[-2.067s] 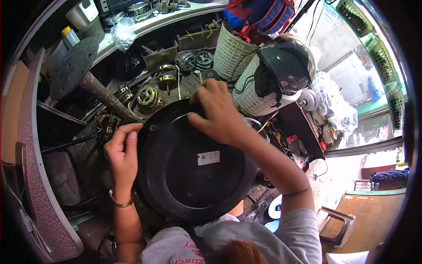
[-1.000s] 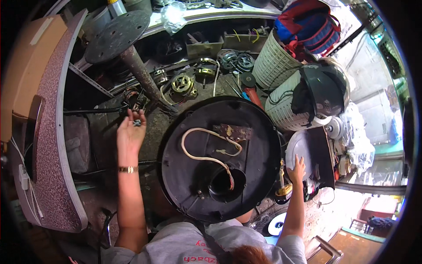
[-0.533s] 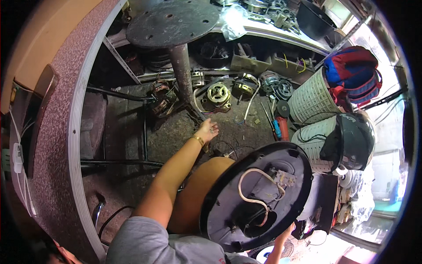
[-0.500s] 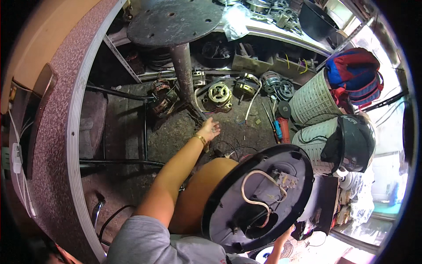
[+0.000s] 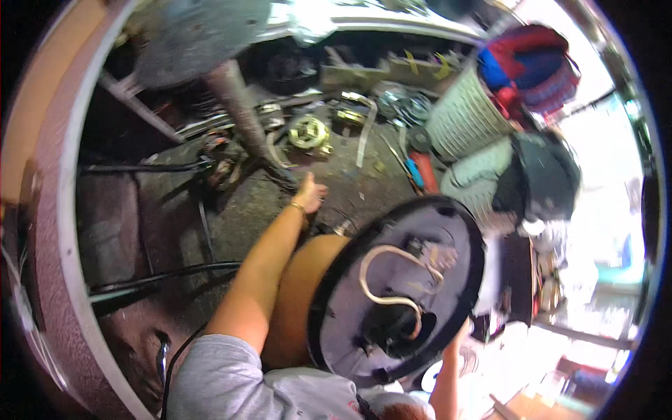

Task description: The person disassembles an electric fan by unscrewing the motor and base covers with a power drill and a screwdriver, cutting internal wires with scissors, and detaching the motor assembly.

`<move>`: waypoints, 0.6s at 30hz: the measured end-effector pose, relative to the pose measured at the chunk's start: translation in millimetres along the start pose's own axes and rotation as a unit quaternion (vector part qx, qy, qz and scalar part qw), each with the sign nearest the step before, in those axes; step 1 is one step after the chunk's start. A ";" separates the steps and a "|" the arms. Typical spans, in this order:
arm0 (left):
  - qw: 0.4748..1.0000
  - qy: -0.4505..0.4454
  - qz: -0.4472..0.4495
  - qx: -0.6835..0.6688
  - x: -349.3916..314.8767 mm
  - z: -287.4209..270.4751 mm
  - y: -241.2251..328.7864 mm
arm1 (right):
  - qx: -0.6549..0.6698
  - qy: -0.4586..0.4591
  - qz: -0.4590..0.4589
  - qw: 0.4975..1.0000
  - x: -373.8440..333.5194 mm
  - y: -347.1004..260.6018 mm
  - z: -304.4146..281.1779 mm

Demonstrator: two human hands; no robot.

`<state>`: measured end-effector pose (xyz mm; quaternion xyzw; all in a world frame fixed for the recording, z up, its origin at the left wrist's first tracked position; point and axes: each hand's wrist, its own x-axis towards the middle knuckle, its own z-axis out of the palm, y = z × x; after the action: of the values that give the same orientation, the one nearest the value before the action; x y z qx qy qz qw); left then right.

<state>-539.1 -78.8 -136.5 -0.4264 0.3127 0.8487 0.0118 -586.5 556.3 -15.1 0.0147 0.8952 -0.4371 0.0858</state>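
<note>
A round black fan base (image 5: 336,308), its hollow underside facing up, rests tilted over my lap. A white cord (image 5: 365,273) curls across its inside, next to a small switch block (image 5: 441,257). My right hand (image 5: 458,337) grips the base's lower right rim; most of its fingers are hidden behind it. My left hand (image 5: 309,193) reaches out low over the floor with thumb and fingers apart, slightly blurred, and I see nothing in it. Just beyond it is the foot of a metal post, and a bare electric motor (image 5: 308,133) sits farther off.
A round metal stool top (image 5: 203,42) stands at the far left. Several motors line the far side. Red and blue hand tools (image 5: 423,173) lie near white baskets (image 5: 465,91), which carry a backpack (image 5: 528,66) and a black helmet (image 5: 542,175).
The whole view has swung, so surroundings appear shifted left and up, with blur. My left hand's fingers have turned and look more gathered. The right hand still grips the fan base.
</note>
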 end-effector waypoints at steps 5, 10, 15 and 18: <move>0.995 -0.099 0.023 -0.012 -23.4 7.8 22.8 | -0.006 0.008 -0.033 0.999 -3.9 -71.6 19.6; 0.988 -0.017 0.156 0.005 -90.2 31.9 61.0 | -0.032 0.024 -0.113 0.993 -24.7 -140.1 14.3; 0.899 -0.048 0.434 0.026 -253.4 80.4 115.9 | -0.016 0.137 -0.281 0.950 -62.4 -258.6 -12.0; 0.852 -0.016 0.514 0.102 -344.8 124.6 117.8 | -0.129 0.034 -0.384 0.913 -100.2 -318.1 -8.8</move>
<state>-442.8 -21.0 231.8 -0.1877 0.5716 0.7038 -0.3777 -521.3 371.7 255.0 -0.3269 0.8827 -0.3161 -0.1182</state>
